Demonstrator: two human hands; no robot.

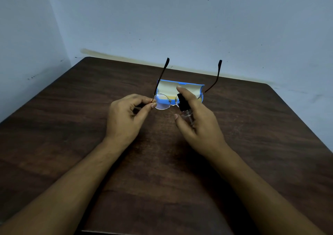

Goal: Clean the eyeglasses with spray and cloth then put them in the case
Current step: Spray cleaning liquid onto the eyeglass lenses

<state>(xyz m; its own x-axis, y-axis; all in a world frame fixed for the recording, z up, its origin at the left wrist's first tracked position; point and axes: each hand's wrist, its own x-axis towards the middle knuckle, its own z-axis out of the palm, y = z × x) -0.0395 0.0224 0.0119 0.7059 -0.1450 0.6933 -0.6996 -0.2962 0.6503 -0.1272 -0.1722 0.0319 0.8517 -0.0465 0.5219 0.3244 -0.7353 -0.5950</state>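
Hovering over the dark brown wooden table (72, 144), just near of the open blue hard case with cream lining (169, 88), my left hand (124, 115) pinches the thin gold round-rimmed eyeglasses (162, 104) at one hinge. My right hand (200, 124) wraps the small clear spray bottle with black nozzle (183, 102), forefinger on top. So light a pinch may let the frame twist or drop, and mist could drift into the case.

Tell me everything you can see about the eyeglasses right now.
The eyeglasses have thin, metal-looking round rims with clear lenses and dark temple arms, unfolded and pointing up and away. The left hand pinches them at the left rim's outer corner, holding them above the table in front of the open blue case. The spray bottle in the right hand hides part of the right lens.
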